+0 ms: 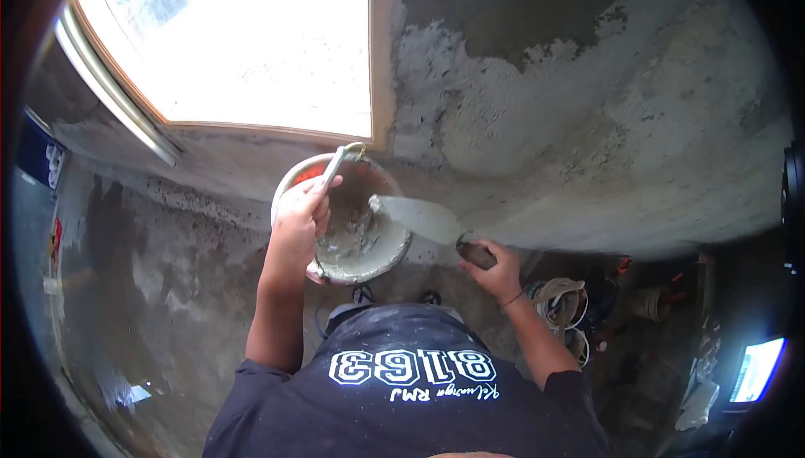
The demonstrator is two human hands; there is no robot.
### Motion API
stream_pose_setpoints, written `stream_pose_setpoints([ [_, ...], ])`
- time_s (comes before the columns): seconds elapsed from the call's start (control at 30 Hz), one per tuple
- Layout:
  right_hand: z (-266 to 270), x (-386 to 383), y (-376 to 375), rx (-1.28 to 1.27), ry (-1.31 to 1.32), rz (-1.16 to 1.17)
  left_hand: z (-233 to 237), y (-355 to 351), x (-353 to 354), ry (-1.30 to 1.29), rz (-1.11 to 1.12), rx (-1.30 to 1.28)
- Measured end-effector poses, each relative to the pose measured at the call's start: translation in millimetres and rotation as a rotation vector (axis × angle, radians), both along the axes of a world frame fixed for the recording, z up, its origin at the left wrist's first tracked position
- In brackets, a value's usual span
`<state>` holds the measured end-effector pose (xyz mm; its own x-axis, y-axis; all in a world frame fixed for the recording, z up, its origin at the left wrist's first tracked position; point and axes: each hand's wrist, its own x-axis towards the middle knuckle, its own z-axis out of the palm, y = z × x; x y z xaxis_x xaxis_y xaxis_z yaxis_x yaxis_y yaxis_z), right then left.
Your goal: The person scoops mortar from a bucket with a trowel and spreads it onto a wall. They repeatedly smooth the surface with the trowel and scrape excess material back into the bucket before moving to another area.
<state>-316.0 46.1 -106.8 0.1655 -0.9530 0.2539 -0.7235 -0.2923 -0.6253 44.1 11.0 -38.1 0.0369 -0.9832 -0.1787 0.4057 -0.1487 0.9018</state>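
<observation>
A round bucket (404, 250) with wet grey mortar (356, 227) inside is in front of my body, below the window. My left hand (300, 213) is closed round its pale handle, over the left side of the rim. To the right, my right hand (496, 270) grips the handle of a trowel (426, 218). The trowel's long pale blade points left, and its mortar-smeared tip is over the bucket's opening. Part of the bucket's left side is hidden behind my left hand and forearm.
A bright window (251, 47) with a wooden frame is ahead on the left. The rough plastered wall (587, 123) has a darker, wet-looking patch (520, 1) high up. Several buckets (563, 303) and other items stand on the floor at the right. A bright opening (757, 370) shows at far right.
</observation>
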Motion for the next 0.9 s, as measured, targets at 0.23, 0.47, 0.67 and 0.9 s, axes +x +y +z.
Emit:
stream_pose_setpoints([
  [0.23, -23, 5, -6, -0.068, -0.143, 0.057, -4, 4, 8, 0.096, 0.094, 0.009],
  [0.47, -5, 22, -35, -0.082, -0.276, 0.093, -17, 0, 8, 0.099, 0.106, 0.032],
  [0.67, -20, 24, -50, -0.068, -0.395, 0.101, -28, -3, 11, 0.078, 0.138, 0.048],
  [0.9, -23, 31, -68, 0.091, -0.633, 0.145, -52, -6, 16, 0.067, 0.189, 0.081],
])
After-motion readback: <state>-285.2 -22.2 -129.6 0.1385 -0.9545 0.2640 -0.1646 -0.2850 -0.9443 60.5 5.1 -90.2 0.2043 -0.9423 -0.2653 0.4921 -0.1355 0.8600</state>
